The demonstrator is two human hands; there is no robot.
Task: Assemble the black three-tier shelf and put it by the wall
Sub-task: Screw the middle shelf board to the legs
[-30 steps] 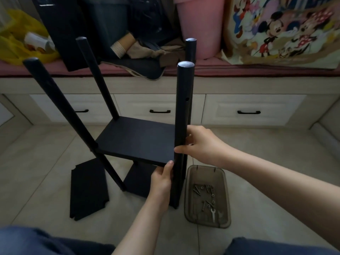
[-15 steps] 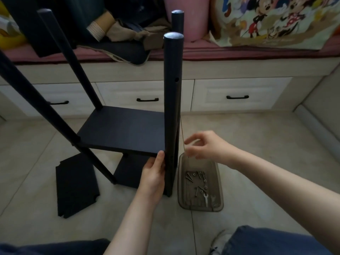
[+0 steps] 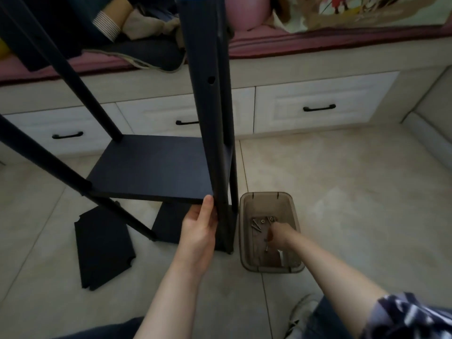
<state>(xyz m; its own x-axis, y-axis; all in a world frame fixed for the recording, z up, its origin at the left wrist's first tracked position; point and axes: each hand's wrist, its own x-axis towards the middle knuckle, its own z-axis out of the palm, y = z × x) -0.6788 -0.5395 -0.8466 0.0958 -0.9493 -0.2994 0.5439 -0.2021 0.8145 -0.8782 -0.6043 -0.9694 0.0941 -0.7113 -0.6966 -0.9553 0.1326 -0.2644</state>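
You are mid-assembly, on the fastening step. The shelf (image 3: 156,165) stands upright on the floor (image 3: 342,204) in front of the drawers (image 3: 318,104), with its bottom and middle tiers fitted. The third board (image 3: 102,248) lies flat on the tiles to its left, not yet mounted.

Your left hand (image 3: 199,231) grips the near post (image 3: 208,113) low down, just under the corner of the middle tier, thumb lying up the post and fingers curled round it. Your right hand (image 3: 278,234) is down inside the tray (image 3: 266,269), which sits just beside the post's foot. Its fingers are bent toward the screws (image 3: 256,224), but the hand is blurred and covers its own tips, so I cannot tell whether it has one pinched.

The next move, as I judge it, is to lift out a single screw and bring it to the post. The open hole (image 3: 210,80) higher up looks like the seat for the top tier, so that board may need setting in place first. Keep the left grip firm, because the frame would likely wobble if you let go.

Half a second ago your right hand hovered above the tray with thumb and forefinger drawn together, and a second ago it was on the post itself. It has since dropped into the tray, while the left hand has kept its place on the post. Your head has also come closer, so the post tops now run out of view.
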